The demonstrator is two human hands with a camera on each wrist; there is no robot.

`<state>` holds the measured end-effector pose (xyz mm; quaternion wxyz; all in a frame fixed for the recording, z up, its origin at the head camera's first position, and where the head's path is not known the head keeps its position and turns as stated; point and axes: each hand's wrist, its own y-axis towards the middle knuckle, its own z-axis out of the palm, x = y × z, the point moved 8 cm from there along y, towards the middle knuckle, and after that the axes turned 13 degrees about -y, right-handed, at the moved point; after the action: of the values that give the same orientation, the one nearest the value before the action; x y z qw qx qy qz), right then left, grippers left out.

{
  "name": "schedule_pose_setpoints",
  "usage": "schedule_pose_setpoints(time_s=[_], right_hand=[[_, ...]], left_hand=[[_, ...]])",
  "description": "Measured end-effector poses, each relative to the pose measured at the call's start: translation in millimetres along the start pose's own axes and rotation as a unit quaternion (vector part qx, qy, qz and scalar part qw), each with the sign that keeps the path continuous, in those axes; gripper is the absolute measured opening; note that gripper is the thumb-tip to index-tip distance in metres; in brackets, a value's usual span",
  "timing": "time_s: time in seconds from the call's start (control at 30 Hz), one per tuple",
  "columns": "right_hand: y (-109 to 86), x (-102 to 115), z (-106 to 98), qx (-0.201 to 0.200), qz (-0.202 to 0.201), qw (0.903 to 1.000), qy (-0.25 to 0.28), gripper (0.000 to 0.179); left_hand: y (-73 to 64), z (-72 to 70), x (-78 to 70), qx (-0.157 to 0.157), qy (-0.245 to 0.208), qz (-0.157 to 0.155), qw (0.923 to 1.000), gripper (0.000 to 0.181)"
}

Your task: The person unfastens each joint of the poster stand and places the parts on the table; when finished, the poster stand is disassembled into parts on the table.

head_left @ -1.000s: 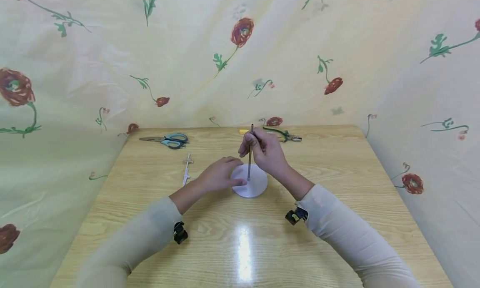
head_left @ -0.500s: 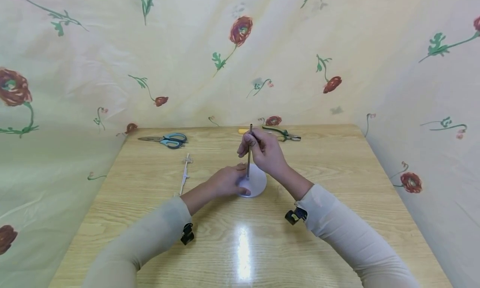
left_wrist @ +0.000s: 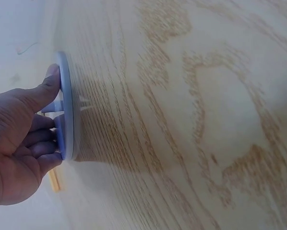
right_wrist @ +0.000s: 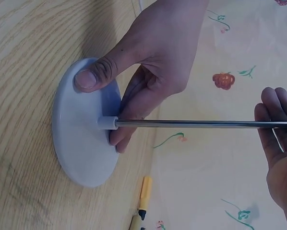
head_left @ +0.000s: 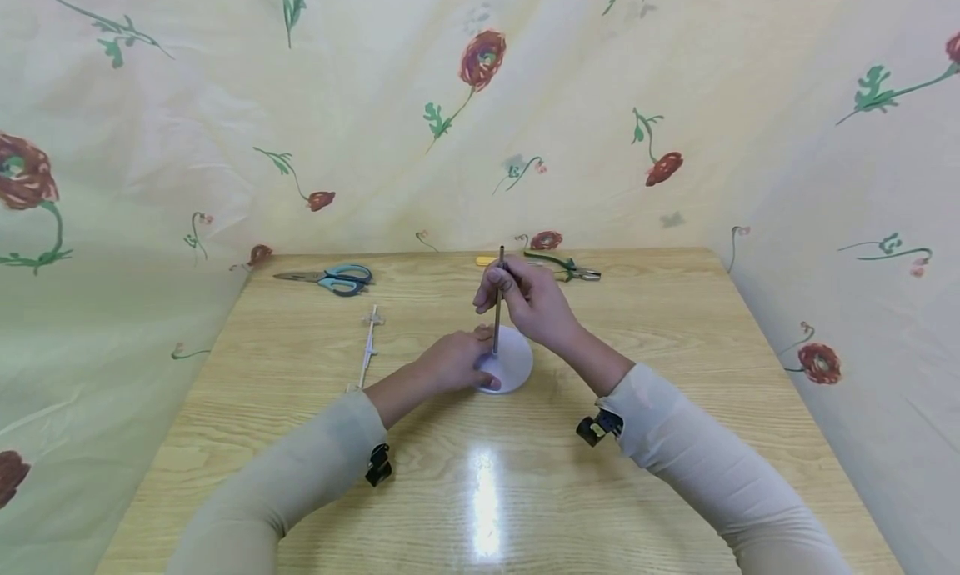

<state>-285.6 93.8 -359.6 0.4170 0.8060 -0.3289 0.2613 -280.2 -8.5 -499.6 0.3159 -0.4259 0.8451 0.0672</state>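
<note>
A round white base lies flat on the table, with a short socket rising from its middle. Upright in that socket stands a thin metal rod. My left hand rests on the base from the left, thumb and fingertips pressing its upper face on either side of the socket. Higher up, my right hand holds the rod between thumb and fingers near its top end. In the left wrist view, the left hand touches the base's rim area.
Scissors with blue handles lie at the back left. A thin white plastic piece lies left of the base. Behind the right hand are green-handled pliers and a yellow-handled tool. A patterned curtain borders the table.
My left hand has moved right, from beside the base's left edge onto its upper face. The right hand keeps its hold on the rod, almost unmoved.
</note>
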Motion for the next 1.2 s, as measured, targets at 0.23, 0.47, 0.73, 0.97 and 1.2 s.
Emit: schedule_pose_setpoints(time_s=[0.23, 0.47, 0.73, 0.97, 1.2], right_hand=[[-0.6, -4.4, 0.5, 0.036, 0.028, 0.9984, 0.035, 0.019], [-1.1, -5.2, 1.5, 0.054, 0.039, 0.9972, 0.033, 0.020], [-1.6, -8.0, 1.8, 0.062, 0.046, 0.9969, 0.017, 0.022], [-2.1, -7.8, 0.5, 0.061, 0.041, 0.9971, 0.020, 0.023], [-2.8, -8.3, -0.4, 0.059, 0.037, 0.9973, 0.022, 0.023]], left_hand=[[-0.2, -0.9, 1.6, -0.003, 0.001, -0.011, 0.9999, 0.094], [-0.2, -2.9, 1.8, -0.012, 0.004, -0.004, 0.9999, 0.093], [1.1, -1.9, 1.3, -0.008, -0.026, 0.002, 0.9996, 0.093], [3.5, -0.6, 3.3, -0.004, -0.032, -0.002, 0.9995, 0.091], [6.8, -1.5, 3.0, 0.003, -0.014, 0.000, 0.9999, 0.090]])
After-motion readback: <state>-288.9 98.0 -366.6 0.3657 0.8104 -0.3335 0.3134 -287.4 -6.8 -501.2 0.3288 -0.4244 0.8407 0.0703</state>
